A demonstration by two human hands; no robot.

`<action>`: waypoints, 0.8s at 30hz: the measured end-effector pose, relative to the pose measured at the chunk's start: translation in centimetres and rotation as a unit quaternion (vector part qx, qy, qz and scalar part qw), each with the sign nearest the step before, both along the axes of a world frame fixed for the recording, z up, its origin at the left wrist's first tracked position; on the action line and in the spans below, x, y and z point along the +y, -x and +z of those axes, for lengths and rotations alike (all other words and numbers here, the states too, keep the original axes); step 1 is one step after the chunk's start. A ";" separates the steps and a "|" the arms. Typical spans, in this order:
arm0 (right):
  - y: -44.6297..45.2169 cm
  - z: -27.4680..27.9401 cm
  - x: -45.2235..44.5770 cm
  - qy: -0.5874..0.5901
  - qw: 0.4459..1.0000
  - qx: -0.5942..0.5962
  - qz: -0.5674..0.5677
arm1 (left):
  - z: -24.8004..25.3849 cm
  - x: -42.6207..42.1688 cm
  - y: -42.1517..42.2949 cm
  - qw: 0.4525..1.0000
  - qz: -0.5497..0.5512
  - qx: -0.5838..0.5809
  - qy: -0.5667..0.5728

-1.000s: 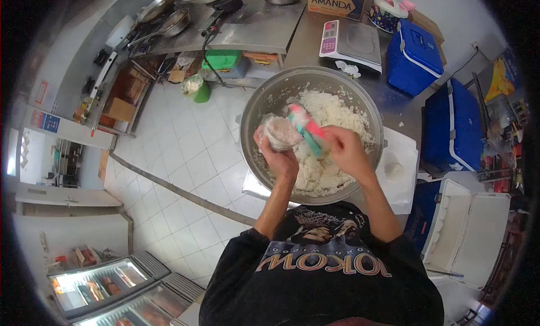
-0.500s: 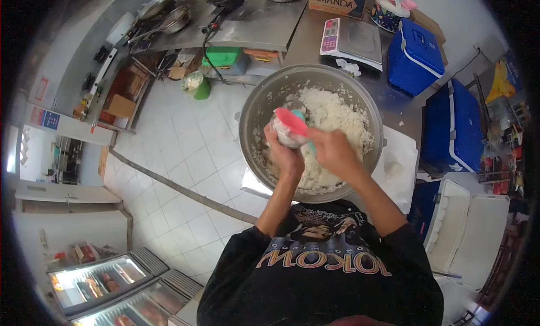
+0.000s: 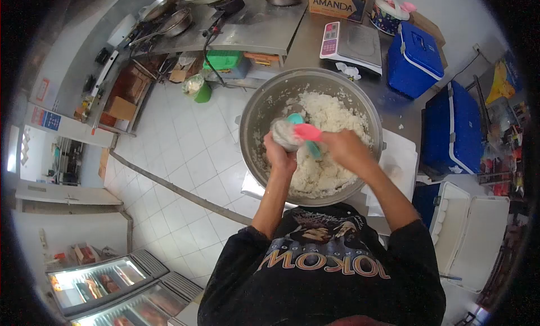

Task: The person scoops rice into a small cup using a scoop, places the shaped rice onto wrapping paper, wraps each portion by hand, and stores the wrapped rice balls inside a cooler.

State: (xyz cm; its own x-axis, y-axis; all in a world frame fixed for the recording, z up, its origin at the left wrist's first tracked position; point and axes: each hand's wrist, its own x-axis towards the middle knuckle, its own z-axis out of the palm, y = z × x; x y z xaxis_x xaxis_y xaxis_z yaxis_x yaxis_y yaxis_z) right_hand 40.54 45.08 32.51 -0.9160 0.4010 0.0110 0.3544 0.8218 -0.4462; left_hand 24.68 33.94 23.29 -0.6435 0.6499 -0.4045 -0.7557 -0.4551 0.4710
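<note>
A large metal pot holds a heap of white rice. Over its left half, my left hand is wrapped round a clear plastic bag of rice. My right hand, slightly blurred, grips a pink scoop by its handle, with the scoop's head touching the top of the bag. A teal scoop lies in the pot behind and below the pink one, partly hidden by it.
Behind the pot stands a digital scale with crumpled plastic before it. Blue coolers are at the right, beside an open white cooler. White paper lies right of the pot. A green bin stands on the floor.
The pink scoop has come away from the teal one, tipped over the bag's mouth, and now lies lower against the bag. My right hand has shifted slightly right.
</note>
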 end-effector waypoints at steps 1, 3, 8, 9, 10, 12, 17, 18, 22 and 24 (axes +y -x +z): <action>-0.1 0.3 0.6 0.000 0.999 0.004 -0.033 | 0.1 -0.4 0.3 1.000 0.004 -0.009 -0.004; -0.5 2.7 1.1 0.000 0.995 0.010 -0.096 | -0.8 -0.5 0.7 0.999 0.033 -0.007 0.011; 2.5 -2.7 -3.2 0.055 0.992 0.096 -0.060 | -3.0 2.0 -1.6 0.994 0.083 0.061 0.046; 2.3 -2.8 -2.8 0.108 0.982 0.146 -0.052 | -2.6 1.9 -1.6 0.991 0.108 0.036 0.063; 2.3 -2.9 -2.4 0.162 0.967 0.193 -0.043 | -2.7 1.4 -1.7 0.993 0.113 0.032 0.033; 1.3 1.7 -1.8 0.187 0.963 0.151 -0.120 | -2.9 0.8 -1.2 0.993 0.112 0.027 -0.029; -1.7 1.8 -1.6 0.068 0.983 0.011 -0.172 | -1.7 0.6 0.4 0.979 0.193 0.009 -0.070; -2.3 1.5 -1.4 0.050 0.988 -0.052 -0.134 | -0.6 0.6 0.5 0.975 0.213 0.024 -0.061; -2.4 1.8 -2.1 0.091 0.982 -0.163 -0.027 | -0.6 0.7 0.0 0.973 0.223 0.043 -0.046; -1.7 0.0 -1.5 0.030 0.984 -0.167 -0.045 | -0.4 0.8 -0.1 0.975 0.203 0.041 -0.076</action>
